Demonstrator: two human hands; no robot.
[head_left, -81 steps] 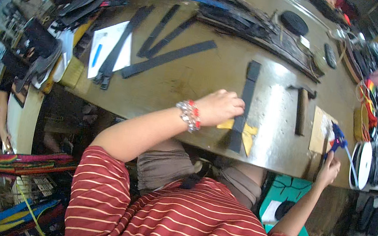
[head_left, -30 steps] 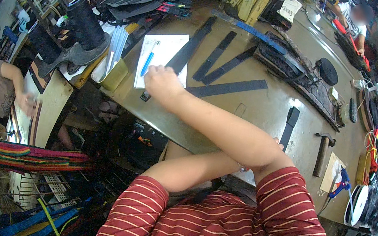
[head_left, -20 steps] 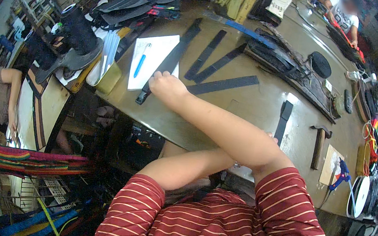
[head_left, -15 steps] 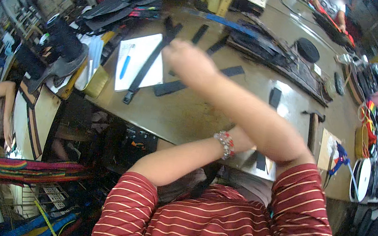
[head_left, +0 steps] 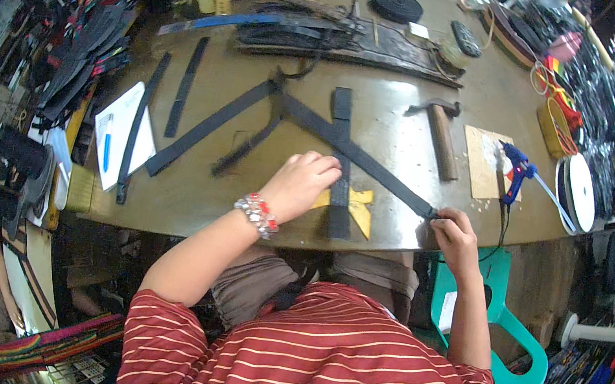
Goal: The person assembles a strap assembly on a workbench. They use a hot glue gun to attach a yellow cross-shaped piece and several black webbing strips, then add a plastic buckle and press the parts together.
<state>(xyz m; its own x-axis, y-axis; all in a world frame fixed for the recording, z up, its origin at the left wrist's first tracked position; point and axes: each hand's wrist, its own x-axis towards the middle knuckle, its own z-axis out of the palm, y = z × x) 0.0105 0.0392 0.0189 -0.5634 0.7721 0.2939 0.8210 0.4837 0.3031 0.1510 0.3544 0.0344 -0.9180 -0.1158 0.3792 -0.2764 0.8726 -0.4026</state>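
Observation:
My right hand pinches the near right end of a long black webbing strap, which runs diagonally up to the left across the table. My left hand, with a beaded bracelet on its wrist, has its fingers drawn together at the left edge of a shorter upright black strap. The fingertips touch that strap; their exact grip is partly hidden. The long strap crosses the short one. Under the short strap a yellow piece sticks out. Another black strap slants away at the left.
A hammer lies right of the straps, with a blue glue gun and a white spool beyond it. White paper with a blue pen is at left. Dark strips lie along the back. A green chair stands at the table's near right edge.
My right arm, stretched across to the far left before, has swung back right with the strap end. My left hand, hidden under it, now shows at the short strap. The view has shifted.

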